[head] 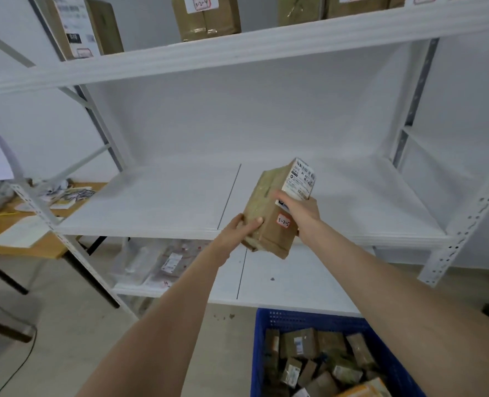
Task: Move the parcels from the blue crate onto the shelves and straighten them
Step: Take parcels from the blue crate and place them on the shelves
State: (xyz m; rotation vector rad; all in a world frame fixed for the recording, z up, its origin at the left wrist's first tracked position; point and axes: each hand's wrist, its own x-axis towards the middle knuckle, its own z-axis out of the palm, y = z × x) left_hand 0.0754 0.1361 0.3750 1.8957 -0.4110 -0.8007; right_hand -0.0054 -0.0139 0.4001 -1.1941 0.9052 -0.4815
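Both hands hold one brown cardboard parcel (269, 207) in the air, over the front edge of the white middle shelf (157, 202). It is tilted, with a white shipping label at its far end and a small pink sticker near me. My left hand (239, 229) grips its near left corner. My right hand (300, 209) grips its right side by the label. The blue crate (262, 339) stands on the floor at the bottom right with several brown parcels in it.
The top shelf (237, 50) carries several labelled cardboard boxes. Clear plastic bags (154, 262) lie on the left of the bottom shelf. A wooden table (34, 242) with papers stands at the left. Perforated white uprights (466, 222) frame the rack.
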